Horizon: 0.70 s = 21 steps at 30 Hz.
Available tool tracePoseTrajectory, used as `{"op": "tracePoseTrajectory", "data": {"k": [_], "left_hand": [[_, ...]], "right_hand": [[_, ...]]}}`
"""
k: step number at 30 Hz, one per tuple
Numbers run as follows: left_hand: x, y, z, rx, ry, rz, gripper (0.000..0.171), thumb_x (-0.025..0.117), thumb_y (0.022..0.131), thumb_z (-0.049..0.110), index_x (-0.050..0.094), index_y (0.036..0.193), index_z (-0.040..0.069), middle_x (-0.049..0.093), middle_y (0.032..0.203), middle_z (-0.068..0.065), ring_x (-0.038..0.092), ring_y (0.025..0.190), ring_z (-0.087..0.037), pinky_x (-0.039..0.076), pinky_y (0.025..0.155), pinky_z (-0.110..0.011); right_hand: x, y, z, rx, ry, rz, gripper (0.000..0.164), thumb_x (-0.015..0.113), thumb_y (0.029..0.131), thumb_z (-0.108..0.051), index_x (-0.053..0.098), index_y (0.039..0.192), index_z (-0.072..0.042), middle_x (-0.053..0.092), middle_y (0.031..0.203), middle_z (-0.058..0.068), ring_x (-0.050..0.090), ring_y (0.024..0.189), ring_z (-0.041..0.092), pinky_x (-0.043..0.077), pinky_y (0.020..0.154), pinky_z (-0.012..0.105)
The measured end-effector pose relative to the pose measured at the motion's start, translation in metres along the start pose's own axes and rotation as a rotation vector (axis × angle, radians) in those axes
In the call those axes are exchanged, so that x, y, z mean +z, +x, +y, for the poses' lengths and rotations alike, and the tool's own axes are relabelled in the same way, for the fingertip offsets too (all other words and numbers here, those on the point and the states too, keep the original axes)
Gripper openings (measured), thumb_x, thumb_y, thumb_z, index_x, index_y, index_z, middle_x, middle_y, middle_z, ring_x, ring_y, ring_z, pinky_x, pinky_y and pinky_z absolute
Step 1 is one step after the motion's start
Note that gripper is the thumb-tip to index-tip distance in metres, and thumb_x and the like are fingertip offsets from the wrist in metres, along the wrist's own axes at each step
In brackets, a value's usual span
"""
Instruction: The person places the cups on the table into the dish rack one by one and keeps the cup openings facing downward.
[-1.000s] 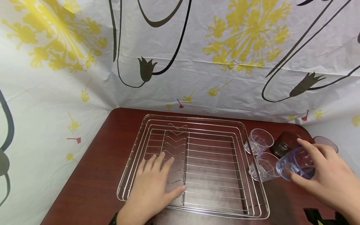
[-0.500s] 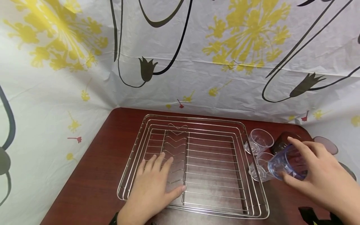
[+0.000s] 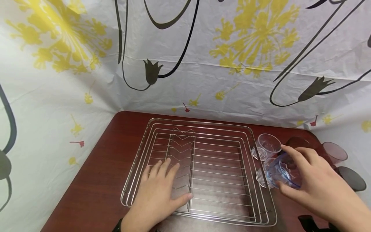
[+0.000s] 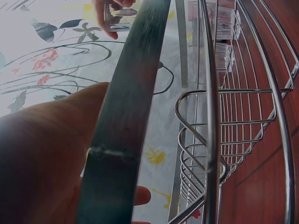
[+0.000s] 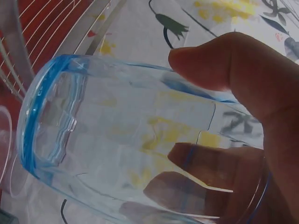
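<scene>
My right hand grips a clear blue-tinted drinking glass near its rim, thumb on one side and fingers on the other. The glass lies tipped sideways in the air, its base toward the rack. In the right wrist view the fingers show through the glass. My left hand is spread over the front left of a metal wire dish rack, holding nothing. In the left wrist view, the rack's wires stand beside that hand.
Two clear glasses, one farther back and one nearer, stand along the rack's right side. Farther right are a dark brown glass, a pinkish one and a grey one. A patterned sheet hangs behind the red-brown table.
My right hand has carried the blue glass leftward, toward the rack's right edge. The grey glass behind it has come into view. My left hand has hardly moved.
</scene>
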<state>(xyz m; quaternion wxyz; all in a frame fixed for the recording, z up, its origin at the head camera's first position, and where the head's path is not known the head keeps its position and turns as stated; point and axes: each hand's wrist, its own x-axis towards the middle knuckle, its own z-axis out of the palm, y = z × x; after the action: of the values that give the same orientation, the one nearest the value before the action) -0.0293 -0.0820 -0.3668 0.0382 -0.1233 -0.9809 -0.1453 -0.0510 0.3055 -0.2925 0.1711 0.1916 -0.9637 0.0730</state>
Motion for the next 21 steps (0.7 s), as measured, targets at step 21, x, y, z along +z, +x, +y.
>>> {"op": "tracePoseTrajectory", "data": {"k": [21], "left_hand": [[0.002, -0.001, -0.002, 0.007, 0.004, 0.014, 0.094, 0.063, 0.076, 0.078, 0.051, 0.146, 0.017, 0.049, 0.15, -0.013, 0.045, 0.137, -0.038, 0.032, 0.11, -0.065]], "right_hand": [[0.006, 0.013, -0.039, -0.085, 0.014, -0.031, 0.1, 0.088, 0.056, -0.033, 0.047, 0.146, -0.017, 0.054, 0.123, 0.011, 0.057, 0.096, 0.027, 0.049, 0.072, 0.048]]}}
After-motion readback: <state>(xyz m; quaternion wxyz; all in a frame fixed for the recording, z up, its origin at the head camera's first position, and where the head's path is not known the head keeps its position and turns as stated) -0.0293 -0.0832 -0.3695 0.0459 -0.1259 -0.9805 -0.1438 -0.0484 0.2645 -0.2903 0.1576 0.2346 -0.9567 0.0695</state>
